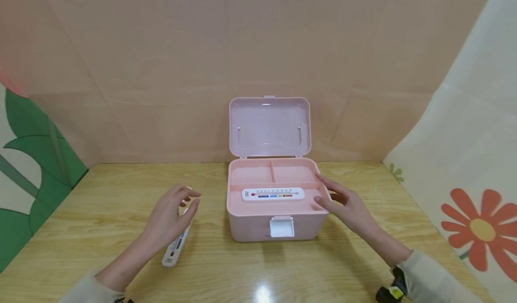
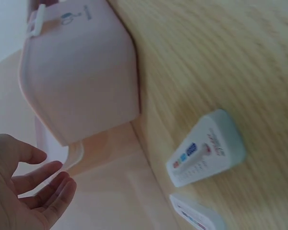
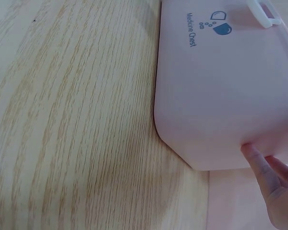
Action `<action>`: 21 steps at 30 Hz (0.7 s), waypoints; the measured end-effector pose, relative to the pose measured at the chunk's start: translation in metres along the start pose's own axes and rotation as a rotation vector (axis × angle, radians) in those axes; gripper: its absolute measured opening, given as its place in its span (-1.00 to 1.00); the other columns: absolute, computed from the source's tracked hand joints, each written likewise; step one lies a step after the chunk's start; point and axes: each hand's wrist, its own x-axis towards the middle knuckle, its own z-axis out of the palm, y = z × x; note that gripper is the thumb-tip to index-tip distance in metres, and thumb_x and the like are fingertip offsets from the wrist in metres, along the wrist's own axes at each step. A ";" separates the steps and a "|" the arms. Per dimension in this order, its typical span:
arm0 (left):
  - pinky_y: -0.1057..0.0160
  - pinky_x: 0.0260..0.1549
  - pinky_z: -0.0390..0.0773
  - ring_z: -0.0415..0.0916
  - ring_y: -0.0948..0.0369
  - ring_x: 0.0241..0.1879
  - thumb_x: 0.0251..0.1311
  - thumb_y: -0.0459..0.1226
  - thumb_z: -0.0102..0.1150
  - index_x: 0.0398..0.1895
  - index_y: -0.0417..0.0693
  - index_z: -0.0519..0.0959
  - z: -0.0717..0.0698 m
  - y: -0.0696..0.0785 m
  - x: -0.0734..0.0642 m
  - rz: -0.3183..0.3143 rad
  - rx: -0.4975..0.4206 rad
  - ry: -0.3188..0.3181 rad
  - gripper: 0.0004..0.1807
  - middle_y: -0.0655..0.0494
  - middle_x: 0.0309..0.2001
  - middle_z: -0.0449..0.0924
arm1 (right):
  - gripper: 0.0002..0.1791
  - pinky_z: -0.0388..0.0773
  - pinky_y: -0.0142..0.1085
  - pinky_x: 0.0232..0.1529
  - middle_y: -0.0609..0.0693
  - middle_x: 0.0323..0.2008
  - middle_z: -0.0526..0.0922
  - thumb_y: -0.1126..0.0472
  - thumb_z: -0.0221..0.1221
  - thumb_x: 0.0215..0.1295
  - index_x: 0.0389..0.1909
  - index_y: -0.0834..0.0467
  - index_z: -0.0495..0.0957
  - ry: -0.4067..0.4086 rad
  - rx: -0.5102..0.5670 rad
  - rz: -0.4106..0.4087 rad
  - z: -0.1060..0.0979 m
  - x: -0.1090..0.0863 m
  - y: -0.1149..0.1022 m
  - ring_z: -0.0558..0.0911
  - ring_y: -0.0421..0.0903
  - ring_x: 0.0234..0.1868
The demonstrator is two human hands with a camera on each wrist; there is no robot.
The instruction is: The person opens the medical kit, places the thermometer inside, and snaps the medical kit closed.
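Note:
A pink medicine chest [image 1: 278, 226] stands with its lid [image 1: 269, 128] raised. My right hand [image 1: 343, 202] holds its right side, the thumb over the rim and other fingers against the outer wall in the right wrist view. In the chest's front compartment lies a white thermometer [image 1: 273, 194] with a printed scale. My left hand [image 1: 171, 213] hovers left of the chest, fingers loosely bent around nothing. Beneath it a second thermometer [image 1: 171, 254] lies on the table, partly hidden by the hand. The left wrist view shows another thermometer [image 2: 197, 213] close beside that one [image 2: 206, 148].
The tray has two smaller back compartments [image 1: 291, 172] parted by a thin divider. A white latch [image 1: 282, 226] hangs on the chest's front. Behind the wooden table [image 1: 226, 276] hangs a plain cloth [image 1: 161, 69]; a flower-printed cloth [image 1: 464, 159] borders the right side.

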 end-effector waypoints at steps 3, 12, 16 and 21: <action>0.15 -0.33 0.64 0.57 0.12 -0.29 0.11 -0.44 0.23 -0.24 -0.20 0.65 0.000 -0.004 -0.006 -0.002 0.011 0.016 -0.86 -0.02 -0.23 0.61 | -0.36 0.41 -0.59 0.00 0.10 0.37 0.32 0.03 0.21 0.30 0.38 -0.04 0.30 0.001 -0.004 -0.001 0.000 0.000 0.000 0.43 0.07 0.26; 0.19 -0.35 0.64 0.58 0.11 -0.27 0.10 -0.39 0.27 -0.25 -0.21 0.66 0.007 -0.015 -0.023 0.005 0.052 0.012 -0.86 0.01 -0.24 0.61 | -0.36 0.41 -0.60 -0.01 0.10 0.38 0.32 0.03 0.20 0.30 0.39 -0.02 0.29 -0.003 0.007 0.003 0.000 0.000 0.000 0.43 0.10 0.26; 0.24 -0.41 0.58 0.57 0.12 -0.29 0.10 -0.37 0.28 -0.27 -0.19 0.66 0.011 -0.020 -0.030 0.021 0.075 0.043 -0.87 0.01 -0.27 0.61 | -0.37 0.42 -0.58 0.00 0.07 0.37 0.33 0.04 0.20 0.31 0.38 -0.02 0.30 0.002 0.015 0.004 0.001 0.000 -0.001 0.44 0.08 0.25; 0.16 -0.38 0.56 0.56 0.12 -0.27 0.05 -0.38 0.31 -0.29 -0.20 0.66 0.017 -0.027 -0.039 0.084 0.124 0.075 -0.86 0.02 -0.28 0.61 | -0.37 0.44 -0.57 -0.02 0.07 0.37 0.33 0.04 0.20 0.31 0.38 -0.02 0.30 0.005 0.012 0.001 0.001 0.000 0.000 0.45 0.09 0.23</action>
